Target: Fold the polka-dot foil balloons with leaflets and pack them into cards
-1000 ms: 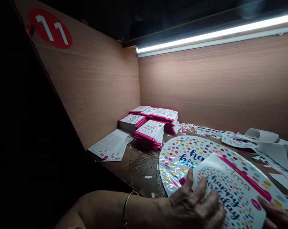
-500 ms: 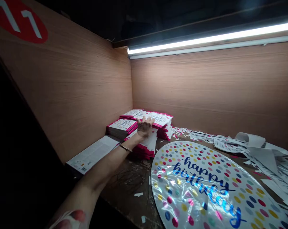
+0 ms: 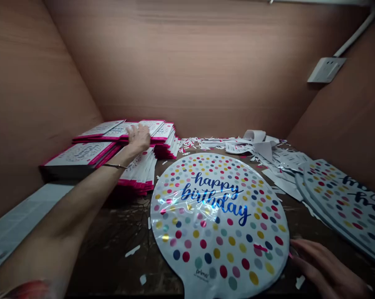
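My left hand (image 3: 139, 137) reaches over the back stacks of pink-edged printed card packets (image 3: 152, 124). Its fingers lie over a top packet and are slightly spread. Below that wrist, more packets (image 3: 140, 168) form a fanned pile. In front of me lies a flat, round foil balloon (image 3: 218, 232) with coloured dots and blue "happy birthday" lettering, its neck toward me. At the balloon's lower right edge is my right hand (image 3: 324, 265), thumb and fingers drawn together. A bit of pink shows at its fingertips; what it holds, I cannot make out.
More dotted foil balloons (image 3: 346, 203) are stacked at the right. Paper strips and scraps (image 3: 262, 143) litter the back of the dark table (image 3: 128, 232). A thicker packet stack (image 3: 81, 154) stands by the left wall. The right wall carries a socket (image 3: 327, 69).
My view has turned right and down, so the second balloon stack and my right hand now show. My left hand stays at the packets, its fingers now over a back packet.
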The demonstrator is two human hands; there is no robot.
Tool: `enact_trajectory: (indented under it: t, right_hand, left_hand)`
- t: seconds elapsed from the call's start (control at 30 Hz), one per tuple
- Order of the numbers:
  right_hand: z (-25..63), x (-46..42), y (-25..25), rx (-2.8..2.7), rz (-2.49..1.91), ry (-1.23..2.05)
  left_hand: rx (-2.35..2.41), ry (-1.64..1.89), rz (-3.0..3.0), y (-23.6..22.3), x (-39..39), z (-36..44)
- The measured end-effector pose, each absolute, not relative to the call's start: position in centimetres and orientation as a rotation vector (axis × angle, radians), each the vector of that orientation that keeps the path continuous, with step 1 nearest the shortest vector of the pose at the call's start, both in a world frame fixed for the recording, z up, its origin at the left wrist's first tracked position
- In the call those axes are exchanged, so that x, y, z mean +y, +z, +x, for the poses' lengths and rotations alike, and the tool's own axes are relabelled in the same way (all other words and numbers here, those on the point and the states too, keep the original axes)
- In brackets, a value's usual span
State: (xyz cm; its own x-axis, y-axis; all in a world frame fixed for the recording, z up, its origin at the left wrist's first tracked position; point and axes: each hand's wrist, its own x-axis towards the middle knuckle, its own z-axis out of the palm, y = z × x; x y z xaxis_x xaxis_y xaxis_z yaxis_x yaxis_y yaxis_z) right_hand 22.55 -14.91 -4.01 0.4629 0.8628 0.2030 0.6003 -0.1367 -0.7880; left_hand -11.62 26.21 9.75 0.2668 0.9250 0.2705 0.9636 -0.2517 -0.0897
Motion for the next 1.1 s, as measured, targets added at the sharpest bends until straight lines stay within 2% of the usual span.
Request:
enact_trajectory:
  t: [0.1,0.2,0.27,0.43,0.63,0.8,0.9,1.03,1.1]
  right_hand:
    - [17.6,-12.5,-2.5,-1.789,-1.626,0.162]
    - [12.3,-10.5,-1.7,-2.033,-1.472,0.211]
    - [9.7,-9.7,-1.8,-2.06,-1.466,0.281]
    - [6.9,-8.9,-2.7,-1.994,-1.555,0.309]
    - [7.2,-7.3,-2.8,-2.007,-1.472,0.409]
    - [8.7,-4.5,-1.6,-1.674,-1.549,0.964]
    - [9.5,-3.2,-0.7,-1.545,-1.588,1.159]
    - [10.1,-3.2,0.4,-1.517,-1.588,1.195]
    - [10.5,-4.1,0.9,-1.603,-1.538,1.084]
  left_hand:
    - [-1.557,-0.127,-2.534,7.3,20.1,-7.8]
    - [-1.018,-0.155,-3.027,3.2,12.4,-5.5]
    - [-0.856,-0.191,-3.236,0.8,8.2,-5.1]
    - [-0.99,-0.268,-3.438,-2.4,4.8,-5.9]
    - [-1.075,-0.365,-3.642,-1.6,6.0,-5.8]
    - [-1.239,-0.247,-3.859,1.3,7.5,-8.3]
    - [-1.196,-0.273,-3.887,2.5,7.1,-9.9]
    - [-1.353,-0.492,-3.675,1.9,5.5,-9.9]
    - [-1.443,-0.627,-3.543,1.2,5.1,-9.3]
